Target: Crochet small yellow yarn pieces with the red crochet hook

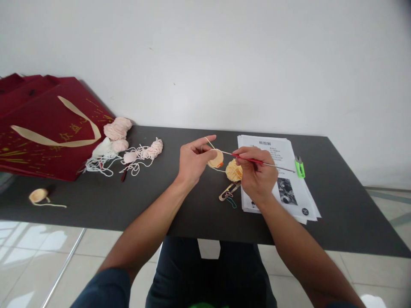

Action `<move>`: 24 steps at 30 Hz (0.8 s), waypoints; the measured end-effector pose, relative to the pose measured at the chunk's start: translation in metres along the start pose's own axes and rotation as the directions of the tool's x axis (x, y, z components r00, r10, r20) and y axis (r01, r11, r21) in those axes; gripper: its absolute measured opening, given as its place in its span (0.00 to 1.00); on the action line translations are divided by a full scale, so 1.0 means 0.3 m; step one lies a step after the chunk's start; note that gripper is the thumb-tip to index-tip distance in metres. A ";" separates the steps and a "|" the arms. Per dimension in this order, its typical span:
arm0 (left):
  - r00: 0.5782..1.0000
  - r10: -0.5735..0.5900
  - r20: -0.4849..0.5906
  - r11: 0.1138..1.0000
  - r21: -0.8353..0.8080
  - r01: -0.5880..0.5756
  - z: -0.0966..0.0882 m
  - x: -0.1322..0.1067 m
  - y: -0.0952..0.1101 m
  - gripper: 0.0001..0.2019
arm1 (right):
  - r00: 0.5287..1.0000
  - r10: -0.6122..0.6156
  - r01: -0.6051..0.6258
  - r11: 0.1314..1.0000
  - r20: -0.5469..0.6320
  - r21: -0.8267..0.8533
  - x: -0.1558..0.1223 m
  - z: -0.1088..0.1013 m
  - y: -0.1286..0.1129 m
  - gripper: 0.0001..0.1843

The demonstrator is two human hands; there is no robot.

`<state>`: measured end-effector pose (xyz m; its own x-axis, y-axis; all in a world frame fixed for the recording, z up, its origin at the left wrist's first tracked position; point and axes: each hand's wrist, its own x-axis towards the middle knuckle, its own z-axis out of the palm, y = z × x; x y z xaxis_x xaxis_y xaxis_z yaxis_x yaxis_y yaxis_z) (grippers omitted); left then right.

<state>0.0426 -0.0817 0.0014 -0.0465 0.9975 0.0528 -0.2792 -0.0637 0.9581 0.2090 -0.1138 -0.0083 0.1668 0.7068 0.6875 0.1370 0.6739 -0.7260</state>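
The fingers of the left hand (pixel 192 160) are closed in a pinch on a small round crocheted piece (pixel 216 159) of pale orange yarn, with the index finger stretched out to the right and a strand of yarn (pixel 210 143) running over it. The fingers of the right hand (pixel 257 173) grip a crochet hook (pixel 257 161) with a red handle, whose thin metal end points left to the crocheted piece, while the other end sticks out to the right over the papers. Both hands are raised just above the middle of the dark tabletop (pixel 337 205). Between the hands, just below the hook, a ball of pale orange yarn (pixel 233 170) lies on the tabletop, and near it a small clip-like tool (pixel 228 191) lies with a loop of teal thread beside it. Under the right hand a stack of printed papers (pixel 282 179) lies on the right part of the tabletop, and a green thread snip (pixel 299 167) rests at its far right edge. To the far left, pink yarn balls and loose white strands (pixel 128 149) lie in a tangle beside dark red paper bags (pixel 48 128) with cream handles. At the near left a small cream yarn piece (pixel 38 196) lies alone, well apart from the rest.
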 end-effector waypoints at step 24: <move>0.994 0.082 0.078 0.996 -0.034 -0.080 -0.004 -0.001 0.002 0.17 | 0.966 0.248 -0.218 0.933 -0.070 0.286 0.006 0.006 -0.026 0.08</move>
<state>0.0413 -0.0819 0.0015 0.0053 0.9882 0.1534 -0.3071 -0.1444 0.9407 0.2064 -0.1173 -0.0014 0.2639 0.8348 0.4833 -0.1876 0.5359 -0.8232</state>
